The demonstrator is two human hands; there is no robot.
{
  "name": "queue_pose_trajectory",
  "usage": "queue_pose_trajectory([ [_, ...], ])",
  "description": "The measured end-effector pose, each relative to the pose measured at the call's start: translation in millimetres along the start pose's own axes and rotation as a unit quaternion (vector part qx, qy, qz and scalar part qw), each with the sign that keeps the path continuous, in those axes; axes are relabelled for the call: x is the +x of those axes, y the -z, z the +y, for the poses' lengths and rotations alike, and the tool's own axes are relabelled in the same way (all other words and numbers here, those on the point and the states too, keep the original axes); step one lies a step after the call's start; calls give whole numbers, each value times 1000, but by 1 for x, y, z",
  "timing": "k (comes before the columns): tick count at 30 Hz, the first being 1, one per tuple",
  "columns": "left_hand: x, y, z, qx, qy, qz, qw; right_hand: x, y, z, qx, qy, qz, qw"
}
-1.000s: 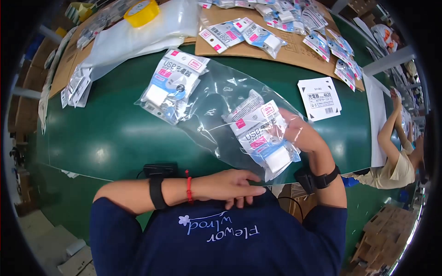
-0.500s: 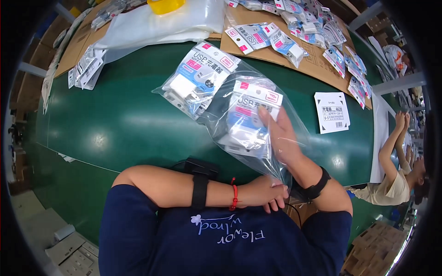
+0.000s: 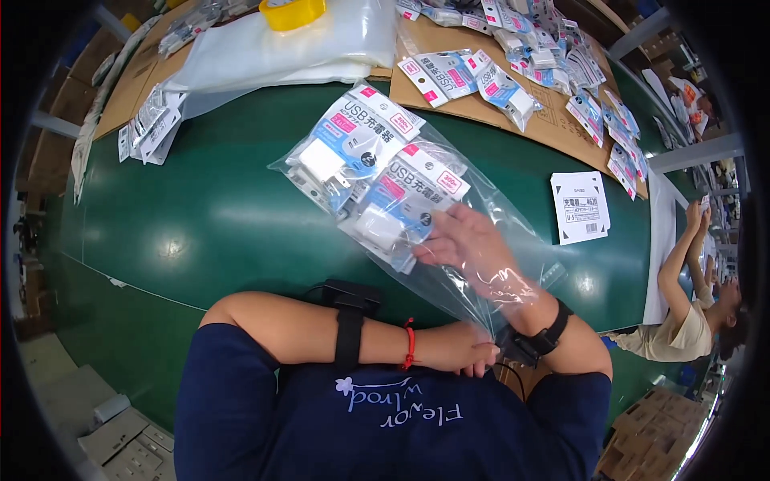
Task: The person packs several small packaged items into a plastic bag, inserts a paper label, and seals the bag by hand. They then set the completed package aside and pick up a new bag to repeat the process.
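A clear plastic bag point(image 3: 449, 298) lies over the green table in front of me. Inside it are two stacks of blister-packed white plug chargers, one charger pack point(image 3: 357, 132) at its far left and another charger pack point(image 3: 405, 196) overlapping it on the near right. My right hand point(image 3: 473, 244) is inside the bag, its fingers closed on the near edge of the second stack. At the bag's mouth, close to my body, my left hand point(image 3: 473, 353) is closed on the gathered plastic. Its fingertips are partly hidden.
Many loose charger packs point(image 3: 505, 88) lie on cardboard at the far right. A stack of white printed labels point(image 3: 581, 208) rests on the table's right. Far left are folded plastic bags point(image 3: 281, 52) under a yellow tape roll point(image 3: 293, 14). Another person point(image 3: 678, 313) works at right.
My right hand has pushed the second stack deeper into the bag, left and away from me, against the first stack. My left hand stays at the bag's mouth.
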State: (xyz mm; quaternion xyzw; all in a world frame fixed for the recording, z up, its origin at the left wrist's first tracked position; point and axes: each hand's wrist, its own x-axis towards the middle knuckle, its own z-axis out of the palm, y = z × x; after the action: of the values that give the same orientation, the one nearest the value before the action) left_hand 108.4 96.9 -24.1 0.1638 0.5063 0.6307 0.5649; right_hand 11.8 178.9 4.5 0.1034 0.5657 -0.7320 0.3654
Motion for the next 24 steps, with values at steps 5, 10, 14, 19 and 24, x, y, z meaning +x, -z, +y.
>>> queue_pose_trajectory([
  [5,-18,14,4,288,-134,-27,948,-4,-5,-5,15,6,-41,999],
  [10,-79,39,84,348,-165,22,923,-29,40,-20,-172,31,-82,981],
  [14,-65,73,70,580,-277,383,663,-48,50,-48,-402,70,-169,897],
  [19,-69,92,53,714,-99,392,572,-70,65,-117,-444,95,-378,807],
  [24,-63,96,62,720,-92,412,552,21,82,-129,-585,511,147,612],
])
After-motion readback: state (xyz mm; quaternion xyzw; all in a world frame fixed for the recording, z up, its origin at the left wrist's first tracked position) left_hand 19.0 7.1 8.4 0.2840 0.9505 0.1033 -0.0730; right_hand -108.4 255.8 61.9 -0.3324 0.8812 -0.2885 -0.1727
